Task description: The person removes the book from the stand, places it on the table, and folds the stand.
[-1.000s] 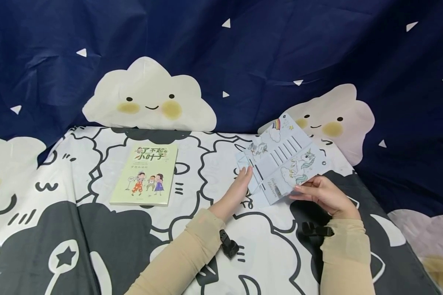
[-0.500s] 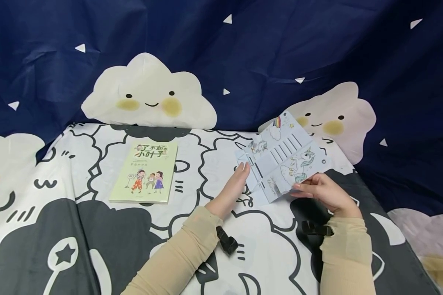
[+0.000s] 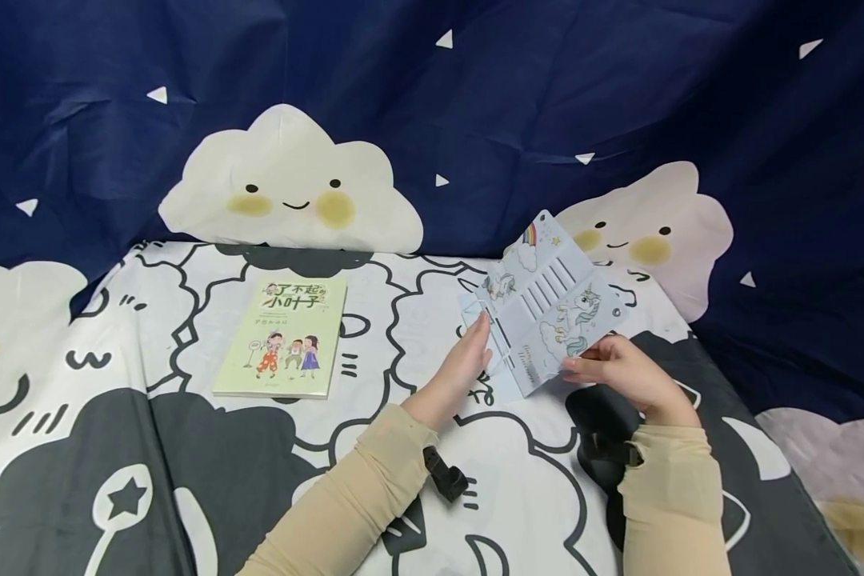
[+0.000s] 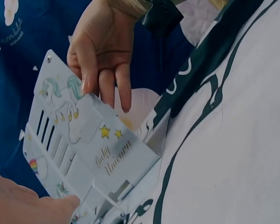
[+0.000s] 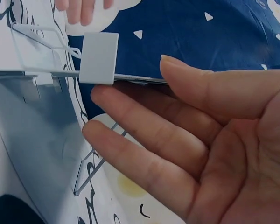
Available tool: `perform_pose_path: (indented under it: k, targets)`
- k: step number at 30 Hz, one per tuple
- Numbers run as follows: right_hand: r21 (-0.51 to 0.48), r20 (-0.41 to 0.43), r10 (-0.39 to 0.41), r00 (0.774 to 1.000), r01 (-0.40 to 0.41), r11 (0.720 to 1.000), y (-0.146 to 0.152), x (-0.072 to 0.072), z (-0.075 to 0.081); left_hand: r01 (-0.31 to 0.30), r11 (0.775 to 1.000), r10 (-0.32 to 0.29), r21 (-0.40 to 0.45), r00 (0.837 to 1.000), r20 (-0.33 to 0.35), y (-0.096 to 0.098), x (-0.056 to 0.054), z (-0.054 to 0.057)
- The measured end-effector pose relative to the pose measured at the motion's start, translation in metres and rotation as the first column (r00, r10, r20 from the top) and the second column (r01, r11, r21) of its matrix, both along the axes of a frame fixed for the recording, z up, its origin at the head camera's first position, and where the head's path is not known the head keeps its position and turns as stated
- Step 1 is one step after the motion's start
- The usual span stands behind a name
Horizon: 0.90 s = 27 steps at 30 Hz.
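Note:
A light blue book stand [image 3: 547, 308] printed with unicorns, a rainbow and stars stands leaning back on the sheet, right of centre. My right hand [image 3: 622, 376] pinches its right edge between thumb and fingers. At its left side is my left hand [image 3: 457, 368], held edge-on, with the thumb by the wire page holder. In the left wrist view, the stand's panel [image 4: 65, 121] shows slots and "Lucky Unicorn" lettering. From behind, the right wrist view shows the panel's edge, a white tab [image 5: 99, 58], bent wires and straight fingertips [image 5: 74, 11] of my left hand.
A pale green book [image 3: 281, 340] with cartoon children on its cover lies flat on the left of the patterned sheet [image 3: 382, 352]. Behind the sheet hangs a dark blue cloth [image 3: 475, 104] with smiling clouds.
The book stand's panel has tilted slightly up and to the left. My right hand has shifted a little left with its edge; my left hand has barely moved.

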State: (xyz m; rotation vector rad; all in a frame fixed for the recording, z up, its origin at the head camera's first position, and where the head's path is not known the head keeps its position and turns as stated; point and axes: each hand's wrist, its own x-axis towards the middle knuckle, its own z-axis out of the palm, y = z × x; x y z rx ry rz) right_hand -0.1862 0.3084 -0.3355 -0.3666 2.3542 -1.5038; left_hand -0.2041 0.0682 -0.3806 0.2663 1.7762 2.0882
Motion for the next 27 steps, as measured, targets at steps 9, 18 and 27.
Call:
perform_pose_path:
  k: [9, 18, 27]
  targets:
    - [0.083, -0.035, -0.015, 0.999, 0.018, 0.996, -0.010, 0.003, 0.005, 0.107, 0.994, -0.108, -0.024, 0.993, -0.045, 0.006, 0.010, 0.008]
    - [0.120, -0.059, -0.019, 0.998, 0.026, 0.992, -0.016, 0.003, 0.006, 0.182, 0.978, -0.193, -0.100, 0.975, -0.114, 0.007, 0.018, 0.017]
    - [0.179, -0.075, -0.014, 0.997, 0.027, 0.983, -0.022, 0.004, 0.008, 0.194, 0.979, -0.201, -0.066, 0.972, -0.122, 0.005, 0.019, 0.017]
